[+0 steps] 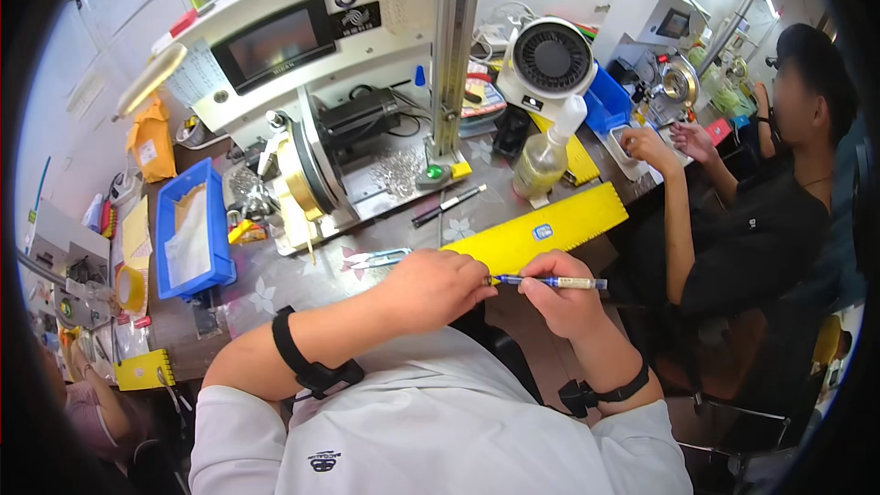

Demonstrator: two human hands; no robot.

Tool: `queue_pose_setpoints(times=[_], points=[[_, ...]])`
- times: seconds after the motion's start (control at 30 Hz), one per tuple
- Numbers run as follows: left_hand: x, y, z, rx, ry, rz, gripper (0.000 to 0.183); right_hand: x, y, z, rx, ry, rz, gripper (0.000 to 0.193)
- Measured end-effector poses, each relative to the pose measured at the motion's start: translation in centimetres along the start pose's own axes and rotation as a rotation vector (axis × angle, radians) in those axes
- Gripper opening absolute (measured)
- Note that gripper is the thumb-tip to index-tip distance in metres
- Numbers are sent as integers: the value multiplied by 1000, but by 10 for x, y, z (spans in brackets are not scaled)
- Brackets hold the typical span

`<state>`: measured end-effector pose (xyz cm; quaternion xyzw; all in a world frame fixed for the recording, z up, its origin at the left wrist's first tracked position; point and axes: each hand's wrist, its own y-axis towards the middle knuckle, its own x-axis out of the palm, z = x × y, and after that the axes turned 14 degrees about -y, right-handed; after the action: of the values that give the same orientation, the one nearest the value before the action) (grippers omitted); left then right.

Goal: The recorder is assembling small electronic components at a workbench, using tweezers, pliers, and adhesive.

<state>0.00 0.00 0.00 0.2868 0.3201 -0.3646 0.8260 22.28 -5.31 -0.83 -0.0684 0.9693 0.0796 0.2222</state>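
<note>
My right hand (pixel 564 293) is closed around a pen (pixel 577 283) with a pale barrel and blue parts, held nearly level with its tip toward the left. My left hand (pixel 445 286) meets it at the tip, its fingers pinched on something small that I cannot make out. Both hands are in front of my body at the table's near edge. Just beyond them lies a long yellow board (pixel 587 218) with a notched edge and a small blue-and-white label. Left of it are light-blue tweezers or a similar slim tool (pixel 380 258), and a dark marker (pixel 449 205) rests farther back.
A machine with a round gold-rimmed wheel (pixel 298 170) stands at the back left, beside a blue tray (pixel 194 289) holding paper. A cloudy squeeze bottle (pixel 543 165) and a white fan (pixel 553 55) are at the back right. A co-worker in black (pixel 779 229) sits to the right.
</note>
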Motion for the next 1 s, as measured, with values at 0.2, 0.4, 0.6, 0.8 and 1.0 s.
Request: queue_pose_setpoints(times=[0.2, 0.4, 0.6, 0.8, 1.0], points=[[9, 6, -1, -8, 14, 13, 28, -4, -4, 4, -71, -12, 108, 8], [9, 5, -2, 23, 12, 20, 28, -1, -2, 1, -32, -9, 21, 11], [17, 1, -3, -1, -48, -121, 28, 2, -3, 8, 148, 206, -135, 17], [21, 12, -5, -118, -96, -161, 25, 13, -3, 19, 309, 301, -129, 20], [19, 36, -33, -330, 291, 64, 49, 3, -24, 58, 256, 99, 123, 24]])
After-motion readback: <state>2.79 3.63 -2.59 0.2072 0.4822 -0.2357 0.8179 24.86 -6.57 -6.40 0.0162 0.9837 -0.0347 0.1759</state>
